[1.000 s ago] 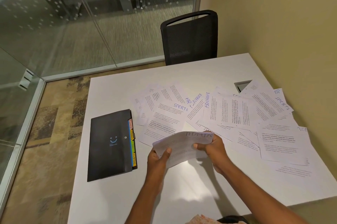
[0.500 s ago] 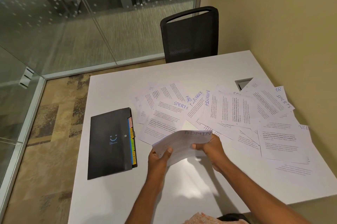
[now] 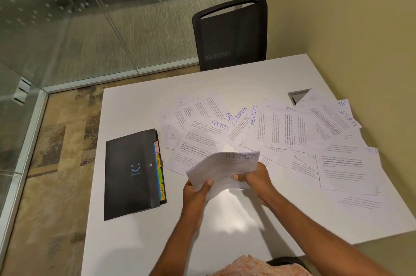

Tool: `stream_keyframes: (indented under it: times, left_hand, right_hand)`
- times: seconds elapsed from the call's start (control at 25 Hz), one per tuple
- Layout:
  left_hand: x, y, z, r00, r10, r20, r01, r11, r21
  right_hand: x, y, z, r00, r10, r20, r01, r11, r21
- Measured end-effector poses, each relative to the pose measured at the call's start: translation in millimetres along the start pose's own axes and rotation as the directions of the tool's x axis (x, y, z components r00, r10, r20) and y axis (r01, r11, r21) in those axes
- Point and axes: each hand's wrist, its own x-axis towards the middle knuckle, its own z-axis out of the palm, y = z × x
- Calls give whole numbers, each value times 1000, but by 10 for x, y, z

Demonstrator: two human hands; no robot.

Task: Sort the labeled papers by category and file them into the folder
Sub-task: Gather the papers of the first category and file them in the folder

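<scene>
Head view. The left hand (image 3: 195, 194) grips the lower left corner of a sheaf headed ADMIN (image 3: 222, 166), with the thumb laid across the front face and the other fingers behind it. The right hand (image 3: 256, 180) pinches the sheaf's lower right edge, fingers (image 3: 242, 178) curled onto the paper. Both forearms rise from the bottom edge and converge on the sheaf, the right one entering diagonally from the lower right. The sheaf is held above the table (image 3: 202, 242), bowed, with its long axis running left to right between the hands. Its heading lies along the far edge and reads upright to the wearer. Left of the left hand, well apart from it, lies a black folder (image 3: 130, 174), closed and flat, long axis running away from the wearer. Coloured index tabs (image 3: 160, 170) project along the side facing the hands, lettered ADMIN, FINANCE, HR and SPORTS from far to near. What its pockets hold cannot be told. Beyond and to the right of the fingers, loose sheets (image 3: 281, 131) overlap in a fan, with the headings HR, SPORTS and FINANCE legible at differing angles. The nearest sheets are partly hidden behind the sheaf. A triangular cut-out (image 3: 298, 95) shows at far right, partly covered by paper. Beyond the table stand a black chair (image 3: 231, 35), a dotted glass partition (image 3: 90, 17) and a pale yellow wall (image 3: 360, 28)
</scene>
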Motion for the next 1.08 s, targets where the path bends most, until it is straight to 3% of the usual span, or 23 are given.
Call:
stream_keyframes:
  times: [0.4,0.72,0.92,1.08]
  left_hand:
    - [146,-8,-19,998,-61,-22,62,997,43]
    - [361,111,-312,991,-135,2,135,990,41]
    - [372,239,-513,991,-104,80,112,988,-103]
    - [339,221,-659,980,-145,133,157,984,-86]
  right_hand:
    - [62,2,-3,999,28,46,-25,998,-61]
    - [63,-257,-221,966,-79,248,152,945,-291]
    - [66,-346,-114,966,-81,247,136,968,-213]
    - [-19,-419,81,974,-11,225,48,986,-160]
